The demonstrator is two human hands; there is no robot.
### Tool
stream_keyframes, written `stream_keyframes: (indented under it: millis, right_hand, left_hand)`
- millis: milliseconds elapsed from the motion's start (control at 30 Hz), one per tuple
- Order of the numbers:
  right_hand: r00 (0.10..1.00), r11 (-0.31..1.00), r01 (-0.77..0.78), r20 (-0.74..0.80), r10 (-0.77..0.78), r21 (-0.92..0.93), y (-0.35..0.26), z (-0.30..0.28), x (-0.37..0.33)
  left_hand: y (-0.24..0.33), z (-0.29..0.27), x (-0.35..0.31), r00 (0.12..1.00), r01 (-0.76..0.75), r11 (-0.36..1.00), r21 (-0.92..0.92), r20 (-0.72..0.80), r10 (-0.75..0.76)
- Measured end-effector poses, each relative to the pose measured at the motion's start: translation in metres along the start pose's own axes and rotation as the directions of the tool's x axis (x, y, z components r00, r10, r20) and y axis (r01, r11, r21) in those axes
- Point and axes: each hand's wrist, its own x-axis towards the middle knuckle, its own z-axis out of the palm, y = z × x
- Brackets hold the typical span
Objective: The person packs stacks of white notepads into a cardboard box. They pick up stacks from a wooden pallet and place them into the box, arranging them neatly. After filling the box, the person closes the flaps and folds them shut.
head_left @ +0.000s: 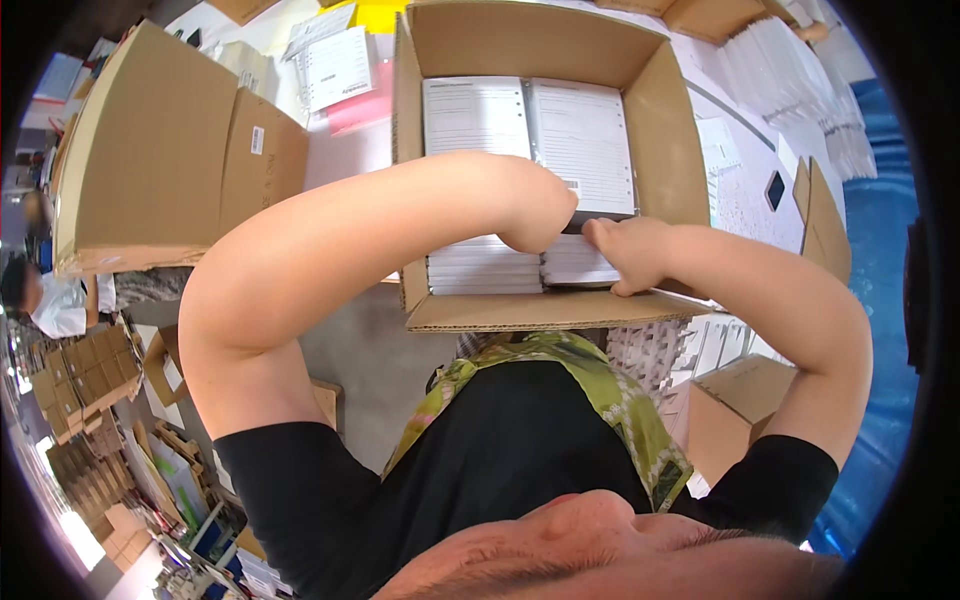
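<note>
Paper packs (475, 115) stood in stacks inside an open carton (545, 40) at the upper centre of the frame, white printed faces with punched edges upward in the two upper stacks. The left hand (540, 212) reached over them with its fingers curled out of sight, so its grip could not be told; the right hand (643, 252), just beside it, spanned the lower right stack, thumb and fingers parted, a firm hold likewise unclear. Good handling, it was judged, called for square edges, even pressure and corners kept clear of the carton wall. A dark phone (775, 190) lay at the upper right, and brown cartons (150, 150) stood at the upper left
</note>
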Motion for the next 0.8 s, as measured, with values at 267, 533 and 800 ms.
stream_keyframes:
  millis: [267, 533, 800]
  right_hand:
    - [0.963, 0.997, 0.077, 0.26, -0.076, 0.005, 0.018, 0.003, 0.028]
    - [0.582, 0.732, 0.577, -0.811, -0.058, 0.361, 0.143, -0.036, -0.133]
    - [0.847, 0.895, 0.05, -0.493, 0.198, 0.444, 0.326, 0.18, 0.048]
  left_hand:
    - [0.037, 0.021, 0.073, 0.98, -0.052, 0.998, 0.024, 0.196, 0.046]
    - [0.045, 0.048, 0.097, 0.995, 0.097, 0.994, -0.06, 0.027, -0.095]
    - [0.052, 0.039, 0.109, 0.981, 0.162, 0.987, 0.002, 0.103, -0.162]
